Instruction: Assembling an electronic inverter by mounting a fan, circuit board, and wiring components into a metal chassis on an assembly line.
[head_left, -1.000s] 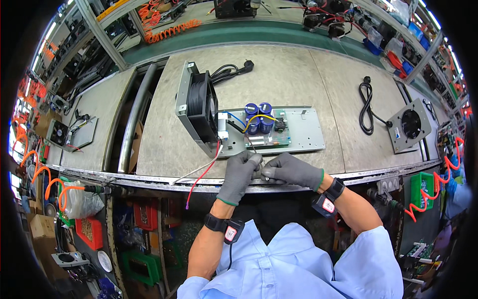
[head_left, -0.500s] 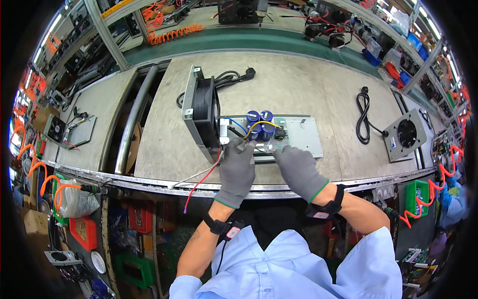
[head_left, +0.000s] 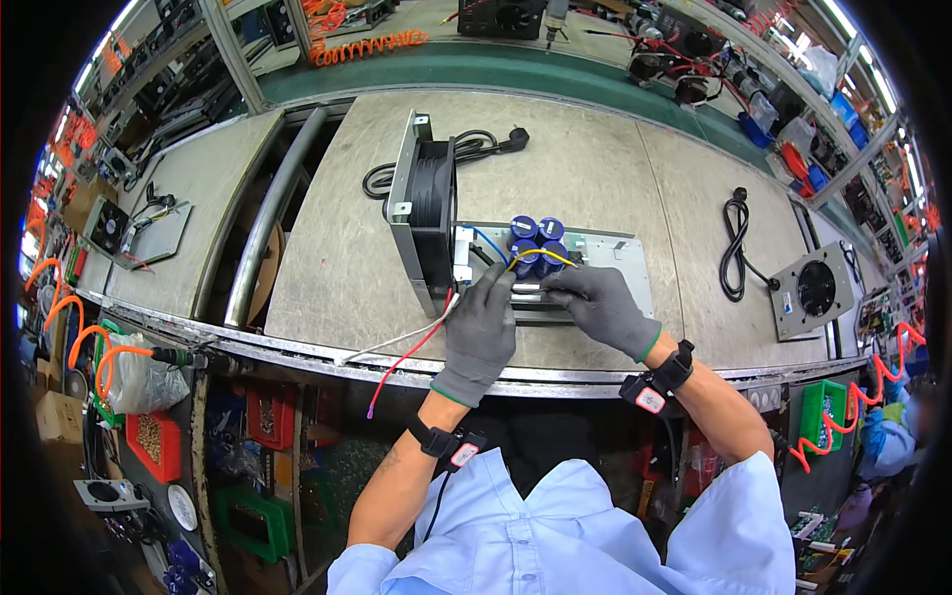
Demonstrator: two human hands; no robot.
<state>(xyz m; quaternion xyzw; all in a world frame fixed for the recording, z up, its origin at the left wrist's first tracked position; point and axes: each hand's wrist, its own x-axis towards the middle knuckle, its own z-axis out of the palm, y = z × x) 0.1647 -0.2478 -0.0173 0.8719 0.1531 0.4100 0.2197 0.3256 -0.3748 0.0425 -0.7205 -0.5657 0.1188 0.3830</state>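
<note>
In front of me stands a metal chassis (head_left: 633,275) with a black fan (head_left: 434,198) upright at its left end. Its circuit board carries several blue capacitors (head_left: 536,243), a blue wire (head_left: 486,238) and a yellow wire (head_left: 543,252). My left hand (head_left: 478,337), in a grey glove, is closed at the board's near edge, fingertips beside the capacitors; what they hold is hidden. My right hand (head_left: 605,309), gloved alike, is bent into a pinch by the yellow wire's right end. I cannot make out what is in it. A red wire (head_left: 407,359) and a white wire hang out near my left hand.
Behind the fan lies a coiled black power cord (head_left: 481,149). On the right stand another fan panel (head_left: 811,288) and its cord (head_left: 734,248). A metal roller (head_left: 278,218) fills the gap at left. Red bins (head_left: 154,446) and orange coiled hoses (head_left: 69,307) sit below the table.
My right hand has come up over the board's right part, its fingers curling in toward the yellow wire's end. The left hand stays at the near edge. The whole view has shifted slightly.
</note>
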